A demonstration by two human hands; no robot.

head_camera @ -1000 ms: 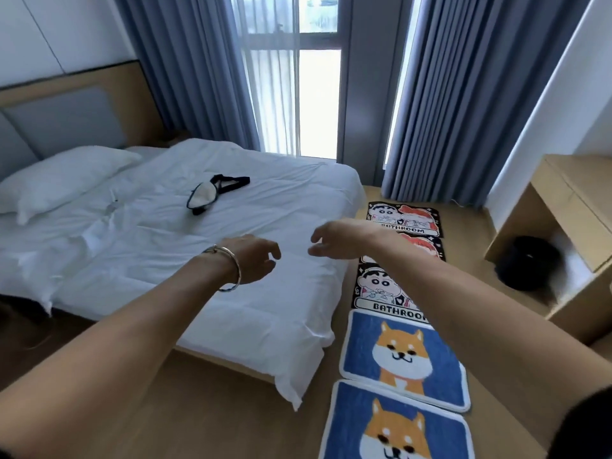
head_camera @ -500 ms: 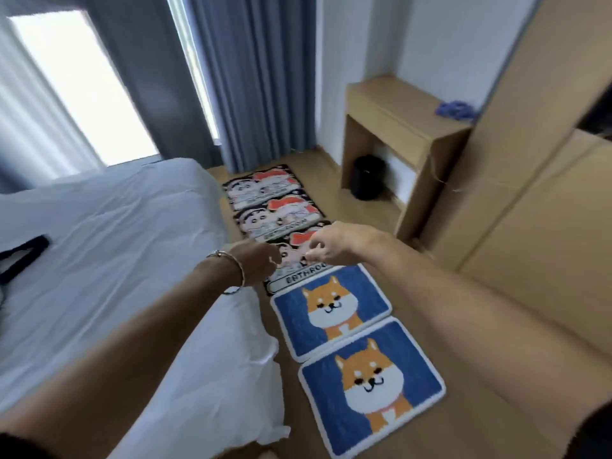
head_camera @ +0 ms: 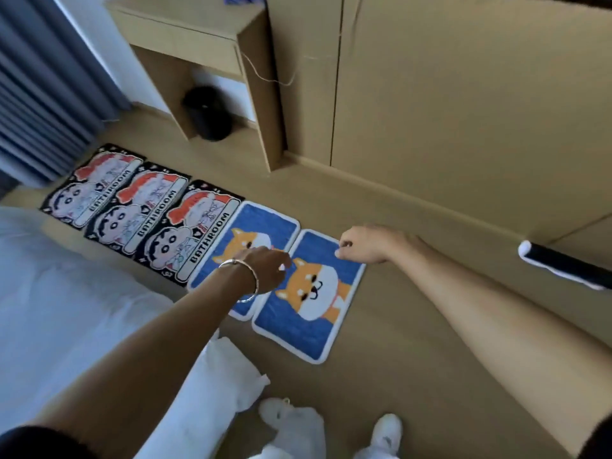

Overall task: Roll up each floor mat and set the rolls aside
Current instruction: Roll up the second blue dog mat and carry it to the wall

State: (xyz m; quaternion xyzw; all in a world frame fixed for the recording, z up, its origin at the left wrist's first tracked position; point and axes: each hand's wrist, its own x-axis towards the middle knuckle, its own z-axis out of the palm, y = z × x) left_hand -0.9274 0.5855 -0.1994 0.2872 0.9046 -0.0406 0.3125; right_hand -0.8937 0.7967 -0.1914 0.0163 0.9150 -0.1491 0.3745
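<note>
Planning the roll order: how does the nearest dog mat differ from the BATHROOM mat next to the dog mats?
The nearest dog mat is blue with a white border and an orange dog; the BATHROOM mat is black-edged, with cartoon figures and lettering. Both lie flat, unrolled, in one row.

Bedroom: bed, curtains, wooden wardrobe.

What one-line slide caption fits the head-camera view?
Both hands, left and right, reach toward five flat floor mats beside the bed.
</note>
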